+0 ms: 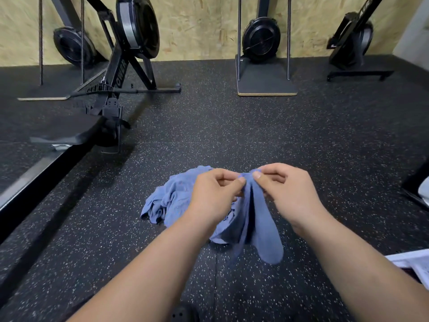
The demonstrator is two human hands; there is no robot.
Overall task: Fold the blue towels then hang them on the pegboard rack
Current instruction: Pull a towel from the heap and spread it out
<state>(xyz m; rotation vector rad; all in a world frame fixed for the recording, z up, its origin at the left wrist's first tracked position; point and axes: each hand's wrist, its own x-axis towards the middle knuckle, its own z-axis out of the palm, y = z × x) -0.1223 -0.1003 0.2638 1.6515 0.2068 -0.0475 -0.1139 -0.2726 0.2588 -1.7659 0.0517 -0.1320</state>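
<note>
Pinching blue towel (255,219) edge — left hand (216,194), right hand (290,191) — cloth hangs below grip.

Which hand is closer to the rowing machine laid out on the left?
Left. The left hand is on the rowing machine's side, though the machine stands well off to its left and ahead. The right hand is just beyond the left hand, farther away. Both pinch the towel.

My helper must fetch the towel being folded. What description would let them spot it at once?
On the black speckled floor before the rowers, a heap of blue towels lies. The towel hangs at the heap's right, pinched at its top by the left hand and right hand; only it is held up.
</note>
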